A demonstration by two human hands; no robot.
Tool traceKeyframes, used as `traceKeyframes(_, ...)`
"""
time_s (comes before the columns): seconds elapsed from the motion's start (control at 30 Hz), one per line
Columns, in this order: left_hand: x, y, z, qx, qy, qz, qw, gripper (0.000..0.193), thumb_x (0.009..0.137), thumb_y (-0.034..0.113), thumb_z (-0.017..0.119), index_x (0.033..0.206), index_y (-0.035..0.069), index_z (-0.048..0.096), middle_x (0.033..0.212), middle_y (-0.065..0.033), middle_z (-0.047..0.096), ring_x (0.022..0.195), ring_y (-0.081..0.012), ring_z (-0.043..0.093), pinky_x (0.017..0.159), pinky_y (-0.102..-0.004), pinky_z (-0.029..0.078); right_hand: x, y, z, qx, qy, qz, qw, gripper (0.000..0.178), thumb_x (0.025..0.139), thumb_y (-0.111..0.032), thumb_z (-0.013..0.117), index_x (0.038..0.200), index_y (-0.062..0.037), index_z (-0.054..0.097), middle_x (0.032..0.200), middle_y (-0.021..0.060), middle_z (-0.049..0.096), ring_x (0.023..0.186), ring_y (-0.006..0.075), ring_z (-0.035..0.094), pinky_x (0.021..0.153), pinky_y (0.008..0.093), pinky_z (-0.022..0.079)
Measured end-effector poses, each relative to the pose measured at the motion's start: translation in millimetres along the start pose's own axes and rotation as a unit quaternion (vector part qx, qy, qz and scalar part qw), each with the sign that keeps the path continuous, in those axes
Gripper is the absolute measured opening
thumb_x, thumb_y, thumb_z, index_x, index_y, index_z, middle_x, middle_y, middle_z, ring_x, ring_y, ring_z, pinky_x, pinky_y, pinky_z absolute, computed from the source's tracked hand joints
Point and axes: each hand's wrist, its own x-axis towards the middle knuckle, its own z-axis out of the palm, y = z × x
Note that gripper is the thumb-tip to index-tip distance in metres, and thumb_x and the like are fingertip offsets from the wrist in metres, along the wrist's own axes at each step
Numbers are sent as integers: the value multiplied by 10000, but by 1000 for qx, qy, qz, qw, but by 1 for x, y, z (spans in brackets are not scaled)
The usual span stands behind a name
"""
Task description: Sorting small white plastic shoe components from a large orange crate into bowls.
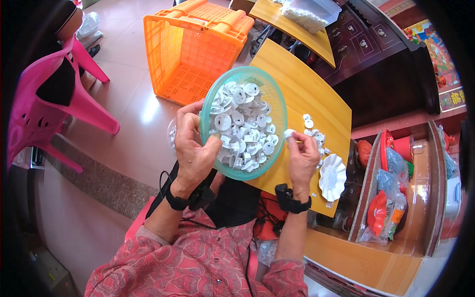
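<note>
A translucent green plastic basin [283, 101] is tilted toward me over the near left part of the wooden table. Small white round plastic parts [242, 131], many with prongs or slots, fill it. My left hand [194, 153] is closed on the basin's left rim, thumb inside and fingers behind. Just beyond the right rim, my right hand [303, 161] pinches a white round plastic part [289, 133] between thumb and fingertips. More loose white parts [319, 138] lie on the table beside that hand. Close to them sits a white scalloped dish [332, 178].
An orange crate [190, 79] lies on its side beyond the basin. The wooden table [302, 84] stretches away to the right. A see-through box [311, 17] stands on a farther table. Left are a pink chair [37, 106] and a seated person; right, a shelf with bagged things [391, 188].
</note>
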Motion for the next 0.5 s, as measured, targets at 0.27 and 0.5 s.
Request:
traceKeyframes(0.27, 0, -2, 5, -27, 1, -8, 1000, 154, 732, -53, 594, 811, 24, 486, 1295, -143, 483, 1192, -196, 475, 1041, -345, 363, 5, 80, -34, -182, 98, 37, 978, 171, 829, -29, 702, 995, 8, 686, 944, 109, 650, 695, 185, 657, 633, 305, 535)
traceKeyframes(0.5, 1, -3, 1, 13, 0, 15, 1000, 163, 713, -63, 583, 808, 10, 472, 1265, -163, 497, 1162, -223, 496, 1017, -354, 390, 0, -12, -17, 0, -111, -26, 994, 303, 800, -31, 675, 1103, -14, 666, 1077, 121, 641, 704, 185, 655, 657, 306, 534)
